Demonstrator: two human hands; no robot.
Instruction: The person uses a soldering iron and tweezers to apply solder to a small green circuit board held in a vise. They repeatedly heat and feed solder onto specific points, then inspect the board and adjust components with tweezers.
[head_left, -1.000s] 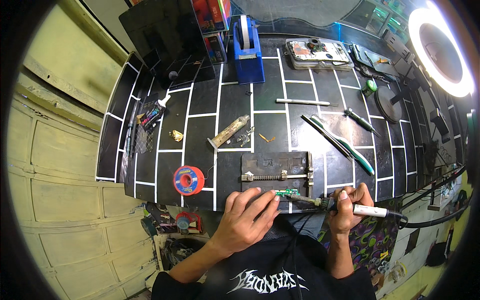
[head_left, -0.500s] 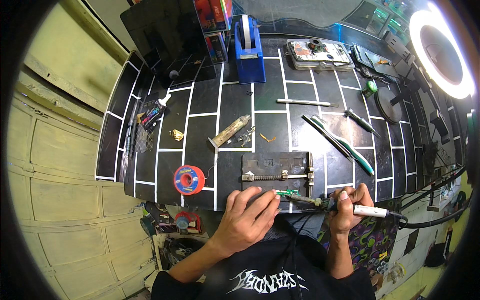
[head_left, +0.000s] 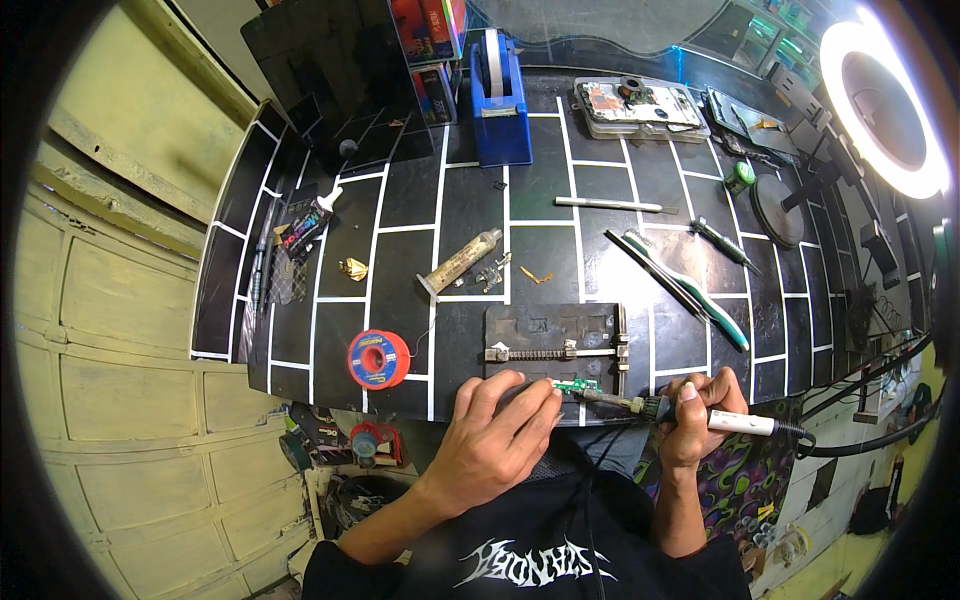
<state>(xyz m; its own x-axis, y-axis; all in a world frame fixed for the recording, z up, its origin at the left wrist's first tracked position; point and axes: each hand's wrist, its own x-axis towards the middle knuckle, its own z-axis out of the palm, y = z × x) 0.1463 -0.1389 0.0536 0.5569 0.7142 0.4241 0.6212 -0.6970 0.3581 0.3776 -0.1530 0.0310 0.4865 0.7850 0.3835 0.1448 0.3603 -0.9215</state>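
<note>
Near the table's front edge, a small green circuit board [head_left: 579, 385] is pinched at its left end by my left hand [head_left: 503, 425], fingers closed. A soldering iron [head_left: 738, 423] with a white handle and dark grip is in my right hand [head_left: 696, 415], its fingers wrapped round the grip. The iron points left, and its tip is at the circuit board; whether it touches I cannot tell. Behind and partly under the board lies a dark clamp holder [head_left: 540, 325] with a metal rod and spring. The orange-red solder spool [head_left: 400, 366] stands left of my left hand.
A tarnished syringe [head_left: 459, 264] and metal scraps [head_left: 492, 273] lie mid-table. To the right are tweezers [head_left: 655, 275], a green-white toothbrush [head_left: 710, 305] and a screwdriver [head_left: 722, 245]. Farther back stand a blue tape dispenser [head_left: 503, 135], a clear case [head_left: 640, 128] and a lit ring lamp [head_left: 836, 110].
Almost nothing differs. Both hands, the circuit board and the soldering iron stay in nearly the same places.
</note>
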